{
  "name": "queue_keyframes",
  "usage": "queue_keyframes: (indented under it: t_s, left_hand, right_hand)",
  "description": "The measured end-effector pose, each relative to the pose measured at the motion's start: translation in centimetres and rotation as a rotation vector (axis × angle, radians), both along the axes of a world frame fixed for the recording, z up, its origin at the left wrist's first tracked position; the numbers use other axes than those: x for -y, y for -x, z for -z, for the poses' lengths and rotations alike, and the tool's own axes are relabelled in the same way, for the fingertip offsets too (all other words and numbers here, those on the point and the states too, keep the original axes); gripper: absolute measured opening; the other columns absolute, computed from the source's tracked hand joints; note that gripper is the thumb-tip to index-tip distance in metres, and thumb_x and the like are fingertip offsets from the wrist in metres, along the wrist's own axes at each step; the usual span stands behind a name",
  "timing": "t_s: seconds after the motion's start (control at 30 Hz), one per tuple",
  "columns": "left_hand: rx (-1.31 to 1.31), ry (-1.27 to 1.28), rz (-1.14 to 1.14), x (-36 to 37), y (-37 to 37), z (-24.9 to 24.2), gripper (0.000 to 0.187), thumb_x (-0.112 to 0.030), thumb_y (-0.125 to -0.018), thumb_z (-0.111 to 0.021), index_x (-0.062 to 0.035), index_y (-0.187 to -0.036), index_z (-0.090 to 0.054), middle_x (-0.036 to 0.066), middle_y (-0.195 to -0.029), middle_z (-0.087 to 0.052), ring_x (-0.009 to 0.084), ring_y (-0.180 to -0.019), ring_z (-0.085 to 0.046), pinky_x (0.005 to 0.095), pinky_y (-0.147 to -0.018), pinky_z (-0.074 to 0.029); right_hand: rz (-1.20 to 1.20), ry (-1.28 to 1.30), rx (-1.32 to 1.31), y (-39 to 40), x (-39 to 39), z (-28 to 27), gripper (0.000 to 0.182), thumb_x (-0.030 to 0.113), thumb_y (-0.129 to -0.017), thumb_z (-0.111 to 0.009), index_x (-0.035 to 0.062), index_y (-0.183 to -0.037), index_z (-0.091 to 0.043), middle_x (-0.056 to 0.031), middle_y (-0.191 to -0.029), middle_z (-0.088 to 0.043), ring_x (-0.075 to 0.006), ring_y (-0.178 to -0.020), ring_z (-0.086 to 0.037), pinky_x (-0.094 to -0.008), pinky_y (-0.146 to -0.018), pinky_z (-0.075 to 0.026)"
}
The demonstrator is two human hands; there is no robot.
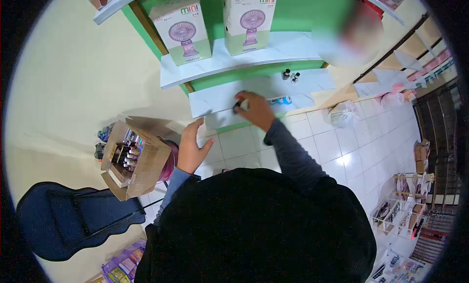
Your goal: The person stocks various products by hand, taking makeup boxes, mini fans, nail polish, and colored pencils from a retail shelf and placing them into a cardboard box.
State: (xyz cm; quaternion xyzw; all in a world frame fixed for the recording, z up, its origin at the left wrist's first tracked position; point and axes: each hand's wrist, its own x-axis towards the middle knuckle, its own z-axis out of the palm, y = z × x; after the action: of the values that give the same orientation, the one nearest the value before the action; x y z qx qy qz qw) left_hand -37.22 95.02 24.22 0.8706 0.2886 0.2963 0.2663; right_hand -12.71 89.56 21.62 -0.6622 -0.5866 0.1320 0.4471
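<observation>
My right hand [256,111] reaches over the lower white shelf [215,98], its fingers closed around small dark-capped bottles [237,107] that look like nail polish. The grip partly hides them. My left hand [191,147] is held out in front of the shelf edge, fingers and thumb apart, with nothing in it. Farther right on the same shelf, two small bottles with black caps, one a dark bottle [286,75] and one a clear bottle [295,78], stand upright. A blue and white item [281,101] shows just beyond my right wrist.
An open cardboard box [151,158] with several small bottles stands at the left, near a dark padded chair [93,217]. Two mini fan boxes, a left one [183,34] and a right one [250,26], occupy the upper shelf. A plastic bag [345,114] lies on the tiled floor.
</observation>
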Motion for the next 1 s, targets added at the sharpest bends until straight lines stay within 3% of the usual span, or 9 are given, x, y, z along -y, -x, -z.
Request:
queue_keyframes:
  t_s: [0.07, 0.17, 0.27, 0.4, 0.53, 0.67, 0.87, 1.0]
  left_hand:
    - [0.043, 0.005, 0.007, 0.2, -1.3, 0.5, 0.049, -0.011, -0.07, -0.073, -0.0012, -0.115, -0.054, 0.017, -0.107, -0.058, 0.0292, -0.104, -0.055, 0.0367, -0.088, -0.044]
    - [-0.006, 0.158, 0.036, 0.3, -1.8, 1.5, 0.044, -0.01, -0.07, -0.072, -0.0009, -0.109, -0.055, 0.016, -0.097, -0.06, 0.0298, -0.092, -0.057, 0.0365, -0.081, -0.046]
    - [-0.043, 0.248, 0.046, 0.4, -2.0, 2.0, 0.036, -0.01, -0.07, -0.072, -0.0011, -0.101, -0.059, 0.013, -0.088, -0.06, 0.0251, -0.079, -0.059, 0.0338, -0.069, -0.048]
    - [-0.036, 0.255, 0.036, 0.5, -1.4, 2.3, 0.034, -0.011, -0.071, -0.073, -0.0012, -0.1, -0.06, 0.013, -0.088, -0.062, 0.0232, -0.077, -0.061, 0.032, -0.068, -0.049]
    - [-0.017, 0.191, 0.007, 0.0, 0.4, 2.0, 0.034, -0.01, -0.071, -0.074, -0.0009, -0.1, -0.061, 0.014, -0.087, -0.062, 0.0229, -0.074, -0.061, 0.0317, -0.067, -0.049]
    - [-0.041, 0.24, -0.091, -0.5, 2.6, 0.9, 0.034, -0.007, -0.069, -0.072, -0.0022, -0.101, -0.06, 0.013, -0.088, -0.061, 0.0236, -0.079, -0.06, 0.0319, -0.069, -0.049]
    - [-0.012, 0.234, -0.192, -1.7, 5.0, 0.5, 0.031, -0.008, -0.07, -0.072, -0.0002, -0.098, -0.06, 0.014, -0.09, -0.061, 0.0258, -0.08, -0.061, 0.033, -0.07, -0.049]
    - [0.029, 0.239, -0.275, -2.1, 6.7, -0.2, 0.031, -0.009, -0.07, -0.072, -0.0012, -0.096, -0.059, 0.014, -0.088, -0.06, 0.0261, -0.078, -0.061, 0.0327, -0.068, -0.05]
  right_hand:
    - [-0.119, 0.143, -0.152, 3.0, 0.8, -2.1, 0.03, 0.02, -0.073, -0.065, 0.0061, -0.099, -0.059, -0.0112, -0.087, -0.064, -0.0281, -0.084, -0.062, -0.0379, -0.076, -0.048]
    - [-0.24, 0.072, -0.201, 5.1, 0.8, -1.3, 0.034, 0.021, -0.071, -0.069, 0.0071, -0.101, -0.06, -0.0048, -0.083, -0.063, -0.0162, -0.059, -0.051, -0.0297, -0.057, -0.045]
    - [-0.277, 0.092, -0.206, 5.8, 0.9, -1.3, 0.034, 0.022, -0.071, -0.068, 0.0076, -0.101, -0.06, -0.0052, -0.084, -0.063, -0.0163, -0.06, -0.052, -0.0296, -0.058, -0.046]
    - [-0.333, 0.153, -0.204, 3.7, 1.0, -1.0, 0.036, 0.028, -0.073, -0.068, 0.0066, -0.101, -0.059, -0.0109, -0.093, -0.063, -0.0284, -0.087, -0.061, -0.0383, -0.077, -0.047]
    - [0.147, 0.082, 0.375, -3.6, 0.2, 2.8, 0.036, 0.031, -0.074, -0.068, 0.015, -0.105, -0.062, -0.0083, -0.099, -0.063, -0.0289, -0.097, -0.055, -0.0438, -0.08, -0.044]
    - [0.61, 0.256, 0.719, -10.6, 0.5, 0.6, 0.031, 0.028, -0.074, -0.064, 0.0198, -0.104, -0.064, -0.0056, -0.102, -0.062, -0.0294, -0.095, -0.054, -0.0473, -0.076, -0.043]
    - [0.702, 0.424, 0.909, -15.3, -0.2, 1.4, 0.026, 0.026, -0.079, -0.057, 0.0222, -0.103, -0.064, -0.002, -0.1, -0.065, -0.0274, -0.098, -0.054, -0.0488, -0.076, -0.04]
    - [0.671, 0.489, 0.903, -15.8, -0.8, 2.0, 0.023, 0.031, -0.077, -0.059, 0.022, -0.097, -0.063, -0.0026, -0.094, -0.066, -0.0282, -0.095, -0.057, -0.0492, -0.072, -0.042]
